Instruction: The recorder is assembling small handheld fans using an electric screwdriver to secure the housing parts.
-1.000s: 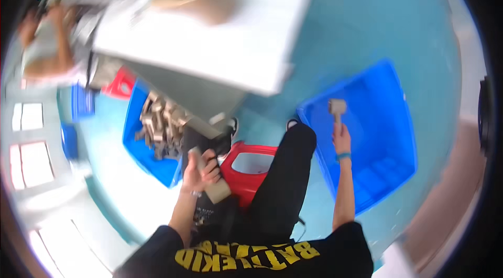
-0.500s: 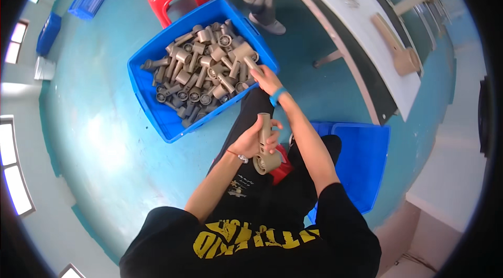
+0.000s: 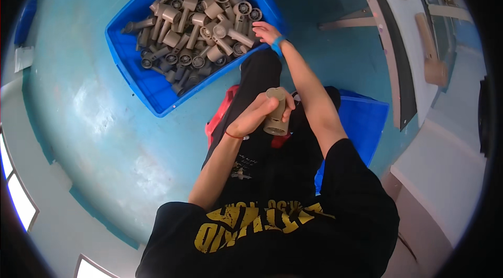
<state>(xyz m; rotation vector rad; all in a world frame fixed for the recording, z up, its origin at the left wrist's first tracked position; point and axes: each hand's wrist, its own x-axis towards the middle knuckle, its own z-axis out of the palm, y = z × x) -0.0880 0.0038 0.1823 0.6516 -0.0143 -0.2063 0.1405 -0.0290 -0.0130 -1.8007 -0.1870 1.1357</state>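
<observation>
The high walls of the blue bin (image 3: 157,101) seem to keep the heap of taupe fan-like pieces (image 3: 199,19) together; its lowest are buried. By the bin's near right corner, the right hand (image 3: 269,34) has loosely spread fingers, seemingly empty, contact unclear. Outside the near edge, the left hand (image 3: 254,117) wraps its fingers round 1 held piece (image 3: 276,122), apparently steadying it, its length foreshortened.

A factory-style workshop.
A blue bin (image 3: 157,101) heaped with matching brown fan-like parts (image 3: 171,14), a white-topped worktable (image 3: 406,32), a teal floor (image 3: 89,105).
</observation>
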